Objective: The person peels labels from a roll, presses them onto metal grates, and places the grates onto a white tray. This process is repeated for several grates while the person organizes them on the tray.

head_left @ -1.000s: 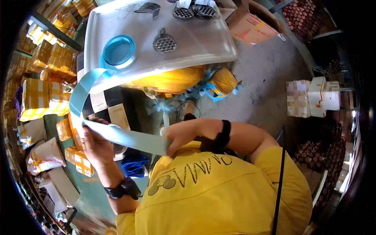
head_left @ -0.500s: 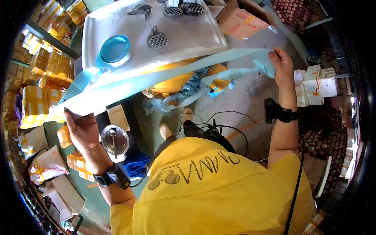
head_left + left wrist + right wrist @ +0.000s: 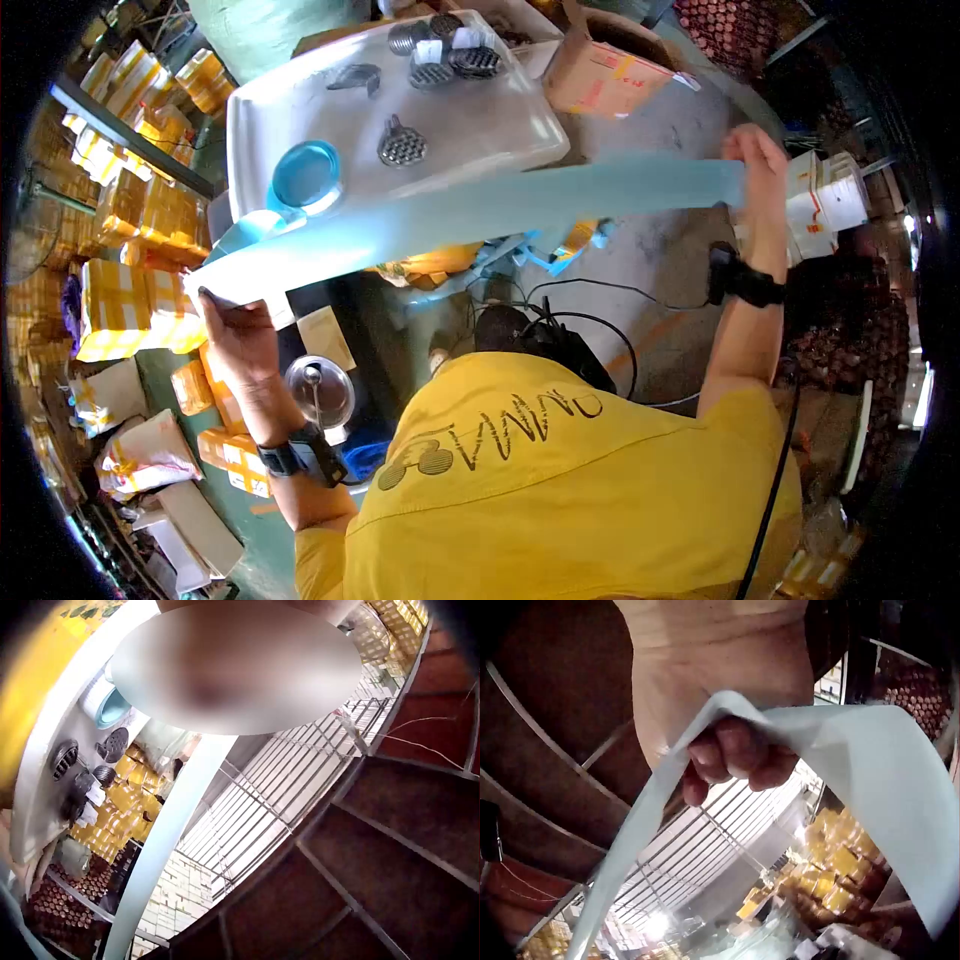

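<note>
A wide pale-blue ribbon stretches between the two raised hands, passing in front of the table's near edge. My left hand pinches it at the left between thumb and fingers. At the far right, my right hand grips the other end; its curled fingers show in the right wrist view with the ribbon looped through them. From the left hand the strip runs back to a blue ribbon roll lying on the white table. In the left wrist view a blurred patch hides the left hand.
Round dark metal pieces with a grid pattern, one apart from the others, lie on the table. An open carton stands beyond its right corner. A metal bowl with a spoon sits low at the left. Cables cross the floor.
A second ago the hands were close together near the body. The right hand has swept out to the far right, drawing the ribbon long; since half a second ago the strip is flatter and tauter.
</note>
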Available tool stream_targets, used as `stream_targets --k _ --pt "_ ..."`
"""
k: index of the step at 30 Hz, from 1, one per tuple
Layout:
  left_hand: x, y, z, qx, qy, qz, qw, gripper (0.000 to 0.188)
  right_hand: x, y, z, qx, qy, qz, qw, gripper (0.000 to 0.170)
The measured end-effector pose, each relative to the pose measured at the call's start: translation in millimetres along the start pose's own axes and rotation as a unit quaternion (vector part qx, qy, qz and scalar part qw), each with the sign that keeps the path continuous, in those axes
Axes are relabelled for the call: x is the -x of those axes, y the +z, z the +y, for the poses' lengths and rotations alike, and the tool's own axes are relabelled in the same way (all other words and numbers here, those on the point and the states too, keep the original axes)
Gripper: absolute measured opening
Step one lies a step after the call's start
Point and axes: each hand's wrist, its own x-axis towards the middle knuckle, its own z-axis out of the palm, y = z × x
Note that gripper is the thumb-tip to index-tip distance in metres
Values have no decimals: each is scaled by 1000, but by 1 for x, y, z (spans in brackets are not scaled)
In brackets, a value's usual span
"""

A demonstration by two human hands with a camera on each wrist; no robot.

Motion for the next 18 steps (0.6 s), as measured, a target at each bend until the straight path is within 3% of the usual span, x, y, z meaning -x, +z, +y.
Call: stream_targets --k 3,4,5,6,7,9,10,11,12,13,14,16,18 --pt "-3 27 -14 -48 -35 15 998 30 -23 -25 36 234 -3 -32 972 18" --pt "-3 36 -25 -83 -24 51 995 30 -35 -24 60 276 49 -109 954 18" --pt "-3 44 -37 -68 -38 20 997 29 -44 -14 84 320 98 -187 924 19" --pt "0 52 -46 -64 -53 29 996 27 -42 2 97 351 15 -202 914 19" --pt "1 64 -54 -85 -51 -28 995 32 -44 17 100 378 -70 -208 899 19" --pt "-1 84 -65 -57 -76 -2 995 31 -47 75 38 99 -1 -231 968 20" --pt "-3 86 -69 -77 -80 -17 994 32 -48 100 14 10 -44 -286 957 20" --pt "-6 87 -76 -96 -84 -33 991 32 -51 123 -6 -77 -87 -337 934 21" --pt "-9 90 -80 -114 -87 -48 989 33 -53 146 -19 -76 -151 -361 917 21" --pt "-11 97 -85 -123 -96 -40 987 33 -57 164 -48 -76 -238 -424 870 23" --pt "-12 95 -91 -277 -51 -81 956 34 -56 185 -63 -132 -282 -464 829 27" --pt "-6 111 -102 -187 -79 -50 978 33 -39 237 -67 -291 -199 -544 761 40" --pt "1 123 -114 -256 -56 -38 964 32 -24 264 -82 -306 -188 -594 720 44"
